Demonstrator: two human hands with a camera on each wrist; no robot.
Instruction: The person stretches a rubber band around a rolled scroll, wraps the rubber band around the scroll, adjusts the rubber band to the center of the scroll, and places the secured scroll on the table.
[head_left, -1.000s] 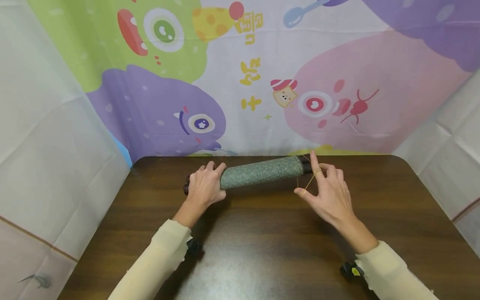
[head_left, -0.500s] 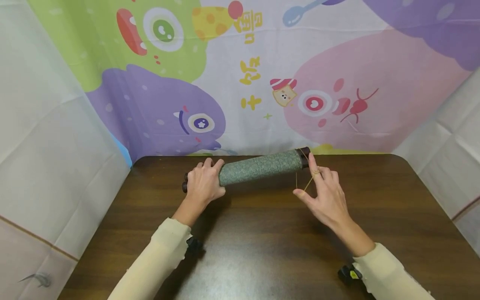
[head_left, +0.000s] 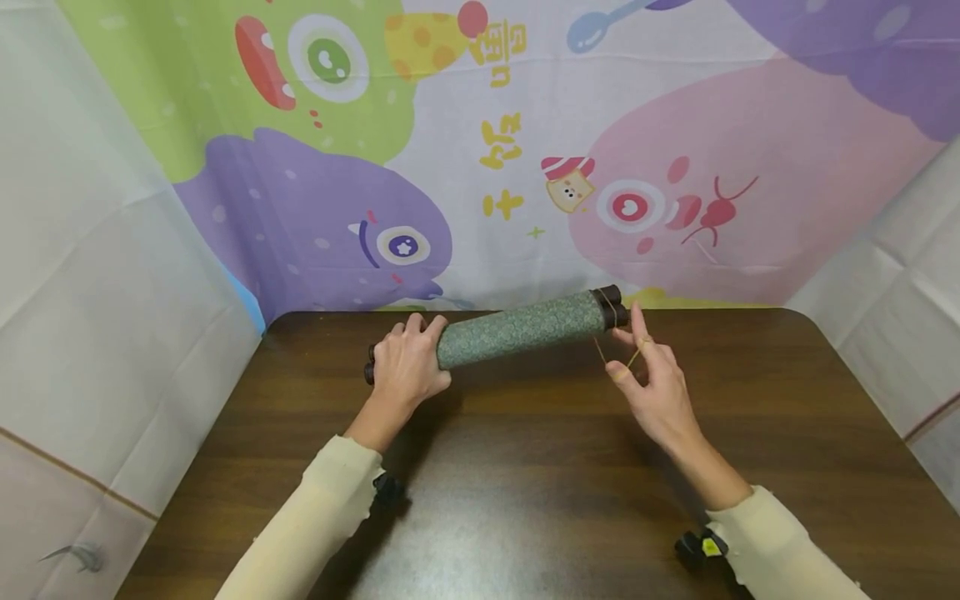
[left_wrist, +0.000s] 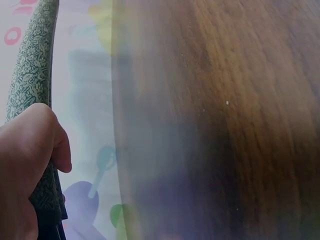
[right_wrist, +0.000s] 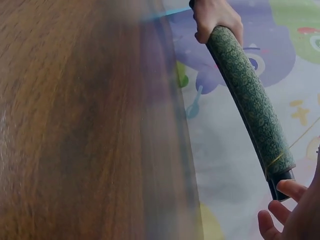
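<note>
A rolled-up scroll (head_left: pixel 521 331) with a green floral cover and paired dark roller ends is held tilted above the table, its right end higher. My left hand (head_left: pixel 408 362) grips it near the left end, as the left wrist view also shows. A thin yellowish rubber band (head_left: pixel 633 358) runs from the scroll's right end to the spread thumb and fingers of my right hand (head_left: pixel 663 387). In the right wrist view, the band (right_wrist: pixel 306 131) crosses the cover near the dark end, and the fingers (right_wrist: pixel 291 190) are beside that end. Part of the band is hidden.
Below is a dark wood-grain table (head_left: pixel 510 467) with rounded far corners. A cartoon-printed cloth (head_left: pixel 480 167) hangs at its back edge. Pale panels (head_left: pixel 82 275) stand at both sides, with a small hook (head_left: pixel 78 557) on the left one.
The scroll's right end has risen and now shows both dark ends more fully, with the band across them. My right hand has shifted slightly, its fingers now below that end. My left hand keeps its grip.
</note>
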